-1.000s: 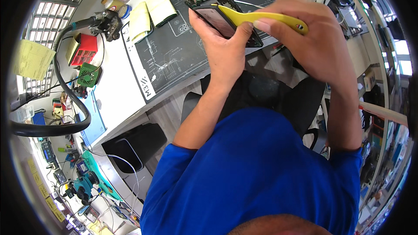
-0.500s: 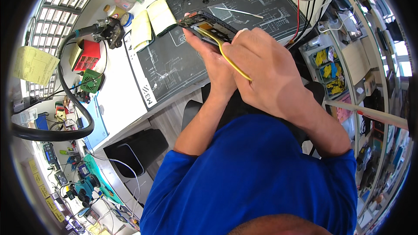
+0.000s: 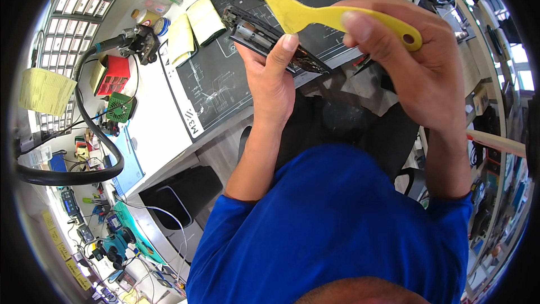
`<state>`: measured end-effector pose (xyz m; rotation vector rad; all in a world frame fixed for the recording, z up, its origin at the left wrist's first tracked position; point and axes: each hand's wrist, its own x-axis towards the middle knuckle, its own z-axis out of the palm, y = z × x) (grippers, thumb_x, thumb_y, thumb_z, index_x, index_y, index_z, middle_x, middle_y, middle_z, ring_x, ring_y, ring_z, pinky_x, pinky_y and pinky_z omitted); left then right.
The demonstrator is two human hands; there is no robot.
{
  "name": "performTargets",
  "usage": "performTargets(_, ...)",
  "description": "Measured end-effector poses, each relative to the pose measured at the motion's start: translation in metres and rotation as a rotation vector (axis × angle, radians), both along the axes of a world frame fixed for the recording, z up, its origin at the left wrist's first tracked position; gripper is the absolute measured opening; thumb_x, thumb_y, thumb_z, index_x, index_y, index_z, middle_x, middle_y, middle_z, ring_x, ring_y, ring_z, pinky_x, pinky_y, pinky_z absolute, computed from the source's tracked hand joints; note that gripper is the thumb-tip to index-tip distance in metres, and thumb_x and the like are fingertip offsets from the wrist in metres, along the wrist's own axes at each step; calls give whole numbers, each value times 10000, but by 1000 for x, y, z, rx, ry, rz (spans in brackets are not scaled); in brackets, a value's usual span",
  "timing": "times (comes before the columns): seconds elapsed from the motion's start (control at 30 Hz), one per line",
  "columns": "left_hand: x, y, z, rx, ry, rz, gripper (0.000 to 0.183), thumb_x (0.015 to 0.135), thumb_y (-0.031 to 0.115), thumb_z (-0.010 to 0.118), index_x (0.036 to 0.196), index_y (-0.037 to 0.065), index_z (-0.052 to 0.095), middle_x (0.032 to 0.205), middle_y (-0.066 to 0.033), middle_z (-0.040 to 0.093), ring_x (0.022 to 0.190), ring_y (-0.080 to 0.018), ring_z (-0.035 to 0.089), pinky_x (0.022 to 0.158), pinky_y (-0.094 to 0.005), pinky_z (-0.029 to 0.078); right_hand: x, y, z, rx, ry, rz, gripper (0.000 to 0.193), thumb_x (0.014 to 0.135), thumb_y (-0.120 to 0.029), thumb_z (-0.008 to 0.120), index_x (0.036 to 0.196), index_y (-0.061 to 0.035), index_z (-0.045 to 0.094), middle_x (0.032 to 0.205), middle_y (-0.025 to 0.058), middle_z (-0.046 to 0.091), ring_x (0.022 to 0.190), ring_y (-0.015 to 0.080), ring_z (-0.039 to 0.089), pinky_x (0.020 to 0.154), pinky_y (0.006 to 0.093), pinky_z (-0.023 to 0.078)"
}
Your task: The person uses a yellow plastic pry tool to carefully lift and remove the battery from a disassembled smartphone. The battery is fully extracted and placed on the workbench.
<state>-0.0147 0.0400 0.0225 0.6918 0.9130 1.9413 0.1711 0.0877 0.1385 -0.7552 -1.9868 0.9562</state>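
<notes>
We see the left hand (image 3: 273,87) gripping an opened handheld device (image 3: 256,34), its thumb laid along the near side and the other fingers mostly hidden beneath. The device is tilted above the far part of a dark work mat (image 3: 219,90), with metal and dark inner parts exposed.

In the right hand (image 3: 410,50) we find a yellow scraper (image 3: 318,16), its handle pinched between thumb and fingers (a round hole shows at the handle's end). The scraper's broad blade points left, over the mat and beside the device. Its lower corner comes close to the left thumb; from this angle we cannot tell whether the blade touches the device.

To the left of the device, we see a yellow-paged notebook (image 3: 205,17) lying open on the mat's edge. Farther left, a black clamp (image 3: 140,44) ends a bent, dark flexible arm (image 3: 79,175), near a red box (image 3: 115,76) and a green fan-like thing (image 3: 120,107).
</notes>
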Motion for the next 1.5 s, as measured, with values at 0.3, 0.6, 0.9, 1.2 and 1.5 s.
performTargets(0.3, 3, -10, 6, 99, -9, -96, 984, 964, 118, 831, 1691, 155, 169, 1294, -89, 636, 1206, -192, 647, 1060, -392, 529, -9, -3, -7, 323, -107, 98, 204, 1026, -121, 698, 1184, -12, 770, 867, 97, 712, 678, 203, 628, 636, 344, 484)
performTargets(0.6, 8, -10, 0, 99, 192, 28, 1308, 869, 228, 965, 1741, 163, -7, 1307, -66, 557, 1090, -158, 620, 956, -323, 540, -32, -19, 9, 547, -201, 13, 99, 947, -47, 750, 981, -7, 667, 767, 120, 594, 677, 320, 580, 595, 440, 453)
performTargets(0.9, 8, -2, 10, 139, 184, 135, 1367, 791, 179, 986, 1736, 160, -2, 1451, -72, 439, 1187, -172, 552, 969, -317, 525, -39, -42, 46, 591, -373, 48, 145, 867, 24, 765, 989, 20, 686, 787, 135, 632, 674, 320, 610, 577, 446, 465)
performTargets(1.2, 11, -8, 17, 138, 294, 180, 1357, 791, 171, 991, 1716, 157, -2, 1350, -81, 450, 1130, -170, 558, 934, -312, 542, -16, -26, 43, 471, -275, 39, 99, 889, 43, 704, 986, 25, 712, 800, 136, 655, 632, 282, 617, 576, 403, 447)
performTargets(1.5, 2, -11, 2, 183, 381, 149, 1350, 793, 171, 991, 1709, 142, -1, 1286, -70, 471, 1081, -157, 569, 865, -298, 541, -18, -29, 57, 509, -361, 80, 85, 867, 32, 732, 917, -10, 677, 717, 109, 590, 592, 280, 550, 545, 405, 400)
